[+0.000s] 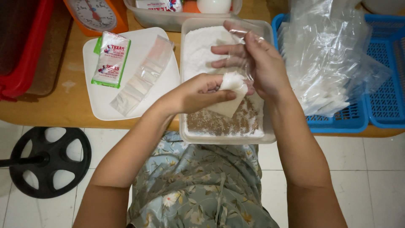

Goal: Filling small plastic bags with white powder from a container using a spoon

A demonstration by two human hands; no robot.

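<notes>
Scoop (230, 98) of white powder held over clear tub (188, 131).
Left hand (200, 93), fingers curled shut, grips the scoop; right hand (257, 63) pinches a clear plastic bag (240, 40) just above it, fingers part spread.

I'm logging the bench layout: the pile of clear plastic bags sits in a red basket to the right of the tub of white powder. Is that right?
Not quite. The head view shows the pile of clear plastic bags in a blue basket, not a red one. It does lie to the right of the tub of white powder, as you said.
</notes>
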